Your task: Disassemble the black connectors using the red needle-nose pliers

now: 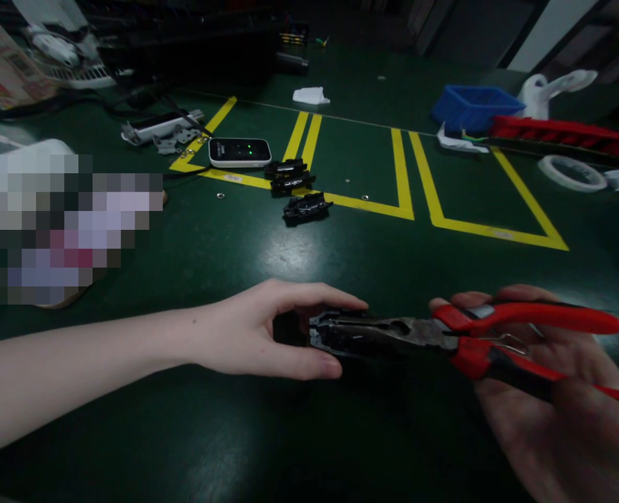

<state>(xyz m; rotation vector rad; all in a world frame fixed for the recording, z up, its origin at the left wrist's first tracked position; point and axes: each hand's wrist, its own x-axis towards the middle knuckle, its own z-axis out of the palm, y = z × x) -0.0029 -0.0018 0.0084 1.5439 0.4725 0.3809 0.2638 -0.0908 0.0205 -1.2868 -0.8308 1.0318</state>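
Observation:
Between the thumb and fingers of my left hand [267,328] is a black plastic part [351,342] with a notched grey end, held low over the green table. My right hand [555,391] grips red-handled long-nose pliers [477,335], their handles lying across the palm and fingers. The metal jaws reach left over the top of the black part, close to my left fingertips. Whether the jaws pinch the part, I cannot tell. Farther back lie several similar black parts [307,207] near the yellow tape.
A white-edged black device [240,152] with green lights sits beyond the black parts. Metal pieces [163,129] lie behind it. At the right are a blue bin [474,108], a red strip [566,136] and a tape roll [571,173]. A blurred-out object [84,237] is at left.

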